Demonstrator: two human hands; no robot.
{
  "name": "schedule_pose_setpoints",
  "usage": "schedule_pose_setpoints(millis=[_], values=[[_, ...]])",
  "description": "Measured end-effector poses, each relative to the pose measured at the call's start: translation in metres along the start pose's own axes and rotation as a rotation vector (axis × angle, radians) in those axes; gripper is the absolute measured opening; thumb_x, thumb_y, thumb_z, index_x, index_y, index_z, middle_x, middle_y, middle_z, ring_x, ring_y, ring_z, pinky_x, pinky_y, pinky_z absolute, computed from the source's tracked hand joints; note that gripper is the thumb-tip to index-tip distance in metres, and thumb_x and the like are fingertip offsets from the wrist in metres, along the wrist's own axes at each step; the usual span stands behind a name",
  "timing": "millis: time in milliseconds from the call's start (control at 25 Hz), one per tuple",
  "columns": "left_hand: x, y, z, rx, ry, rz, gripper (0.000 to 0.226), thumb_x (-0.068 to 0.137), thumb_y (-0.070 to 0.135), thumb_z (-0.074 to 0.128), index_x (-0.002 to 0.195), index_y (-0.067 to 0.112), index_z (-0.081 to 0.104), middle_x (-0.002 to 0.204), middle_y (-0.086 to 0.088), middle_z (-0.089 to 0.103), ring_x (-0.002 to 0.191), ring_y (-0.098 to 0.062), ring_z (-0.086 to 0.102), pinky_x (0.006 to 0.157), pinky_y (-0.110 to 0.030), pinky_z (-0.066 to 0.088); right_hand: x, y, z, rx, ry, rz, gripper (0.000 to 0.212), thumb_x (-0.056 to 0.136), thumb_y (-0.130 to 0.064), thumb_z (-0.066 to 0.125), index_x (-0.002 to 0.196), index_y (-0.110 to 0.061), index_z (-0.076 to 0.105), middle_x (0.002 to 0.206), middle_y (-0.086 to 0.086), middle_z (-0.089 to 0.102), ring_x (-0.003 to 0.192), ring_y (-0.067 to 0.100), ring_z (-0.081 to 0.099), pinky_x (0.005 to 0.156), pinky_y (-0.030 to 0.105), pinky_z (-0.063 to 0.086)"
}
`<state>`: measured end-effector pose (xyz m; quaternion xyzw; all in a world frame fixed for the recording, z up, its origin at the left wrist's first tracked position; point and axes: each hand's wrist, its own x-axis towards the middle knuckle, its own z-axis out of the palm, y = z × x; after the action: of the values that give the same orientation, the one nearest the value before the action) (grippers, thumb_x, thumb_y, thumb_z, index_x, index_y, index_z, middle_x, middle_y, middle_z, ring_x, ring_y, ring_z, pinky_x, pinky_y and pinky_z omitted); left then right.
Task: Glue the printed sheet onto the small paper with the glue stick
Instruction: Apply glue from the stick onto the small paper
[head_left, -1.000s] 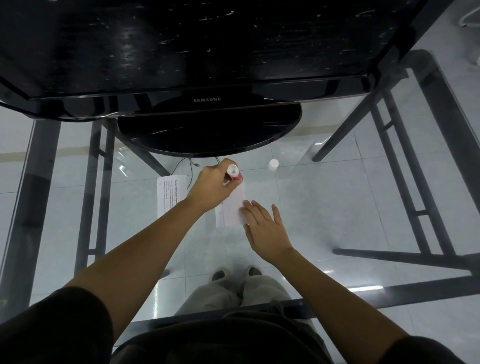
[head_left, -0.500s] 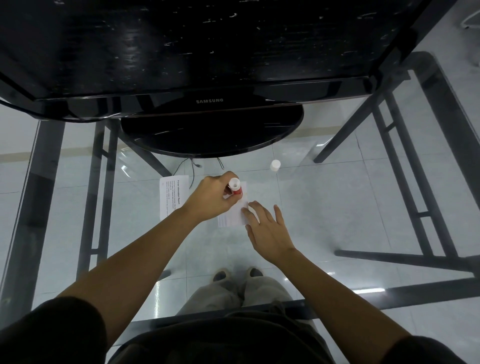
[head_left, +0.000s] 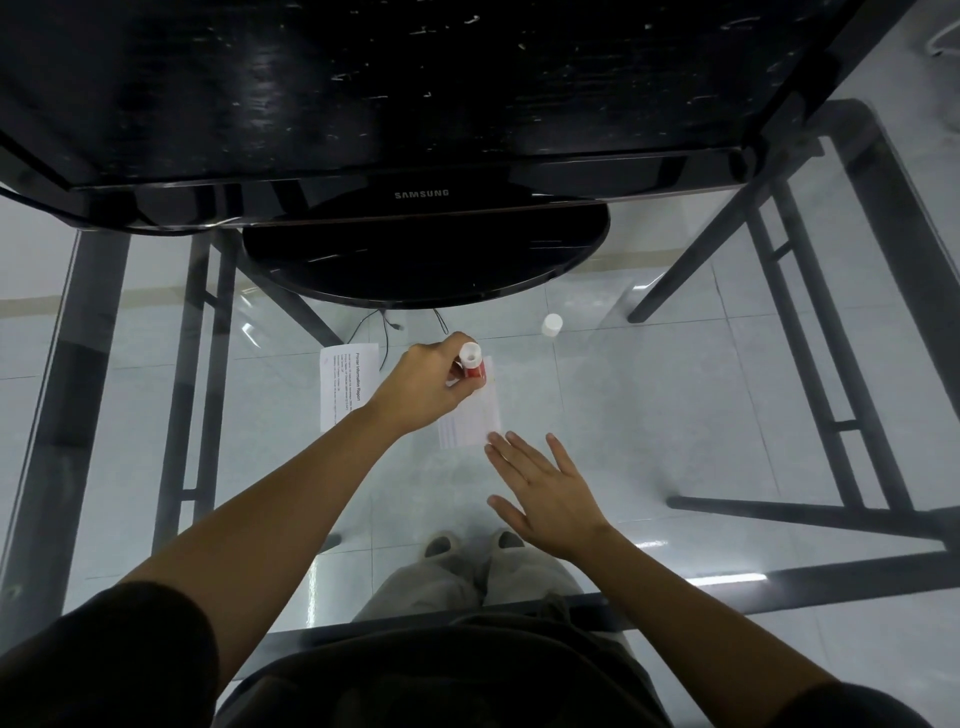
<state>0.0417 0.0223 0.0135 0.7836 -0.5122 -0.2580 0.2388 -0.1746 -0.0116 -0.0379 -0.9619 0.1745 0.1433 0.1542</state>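
One monitor (head_left: 415, 104) stands on one table (head_left: 675, 405) of glass. In front of the monitor's base lie two papers: one printed sheet (head_left: 343, 384) below its left part and one small paper (head_left: 478, 421) below its middle. There is one glue stick (head_left: 474, 364) and one white cap (head_left: 551, 325), the cap nearest the base's right end. Two hands show in front of the monitor, the left hand (head_left: 426, 387) and the right hand (head_left: 550, 493). Two shoes (head_left: 441, 543) show through the glass.

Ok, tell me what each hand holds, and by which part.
The left hand grips the glue stick round its red barrel, white end up. The right hand holds nothing; its straight fingertips lie at the paper's near corner.
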Motion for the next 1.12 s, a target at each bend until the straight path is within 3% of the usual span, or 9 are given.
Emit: schedule_pose_setpoints(millis=[200,360,520,680,840,1000,1120], values=[[-0.006,0.001,0.002,-0.064,0.075,-0.010,0.030,0.084,0.027,0.065,0.108,0.016,0.053,0.100,-0.007,0.067,0.086,-0.016,0.061,0.071,-0.021,0.042,0.004,0.002,-0.002,0.026,-0.008,-0.020,0.066,0.093,-0.057,0.020,0.146,-0.020,0.013,0.156,0.000,0.014,0.143,0.017,0.009,0.109,0.041,-0.017],[-0.022,0.001,0.008,-0.043,-0.078,0.058,0.033,0.083,0.030,0.066,0.110,0.016,0.053,0.104,-0.007,0.068,0.089,-0.021,0.064,0.074,-0.023,0.047,0.002,0.001,0.000,0.034,-0.023,-0.024,0.067,0.092,-0.058,0.019,0.147,-0.020,0.010,0.156,0.000,0.012,0.144,0.017,0.006,0.110,0.040,-0.016],[-0.022,-0.001,0.003,-0.055,0.109,0.038,0.027,0.084,0.026,0.066,0.105,0.014,0.054,0.098,-0.008,0.068,0.085,-0.020,0.064,0.069,-0.024,0.049,0.002,0.001,0.000,0.029,-0.028,-0.023,0.068,0.091,-0.059,0.016,0.147,-0.022,0.006,0.157,-0.001,0.008,0.144,0.016,0.003,0.109,0.040,-0.018],[-0.028,-0.001,0.004,-0.052,-0.089,0.072,0.029,0.083,0.030,0.066,0.107,0.018,0.054,0.102,-0.004,0.068,0.088,-0.019,0.065,0.075,-0.025,0.051,0.002,0.002,0.000,0.021,-0.029,-0.027,0.069,0.090,-0.060,0.015,0.147,-0.022,0.007,0.157,-0.001,0.009,0.144,0.017,0.004,0.108,0.040,-0.019],[-0.032,-0.005,0.000,-0.048,0.120,0.031,0.024,0.084,0.028,0.065,0.103,0.015,0.054,0.096,-0.006,0.069,0.084,-0.017,0.064,0.068,-0.022,0.046,0.002,0.003,0.000,0.009,-0.027,-0.031,0.069,0.091,-0.060,0.016,0.147,-0.022,0.006,0.157,-0.001,0.008,0.144,0.016,0.003,0.107,0.040,-0.021],[-0.042,-0.005,0.002,-0.050,-0.094,0.084,0.026,0.083,0.032,0.065,0.103,0.019,0.055,0.096,-0.001,0.069,0.085,-0.017,0.065,0.073,-0.026,0.052,0.002,0.002,0.000,0.018,-0.024,-0.029,0.068,0.091,-0.060,0.018,0.147,-0.021,0.009,0.156,0.000,0.012,0.143,0.017,0.006,0.107,0.042,-0.020],[-0.044,-0.009,0.000,-0.052,-0.018,0.039,0.028,0.083,0.031,0.066,0.105,0.017,0.054,0.097,-0.002,0.068,0.086,-0.017,0.065,0.071,-0.021,0.048,0.002,0.002,-0.001,0.014,-0.024,-0.030,0.068,0.091,-0.060,0.018,0.147,-0.021,0.009,0.156,-0.001,0.011,0.144,0.017,0.006,0.107,0.041,-0.020]])
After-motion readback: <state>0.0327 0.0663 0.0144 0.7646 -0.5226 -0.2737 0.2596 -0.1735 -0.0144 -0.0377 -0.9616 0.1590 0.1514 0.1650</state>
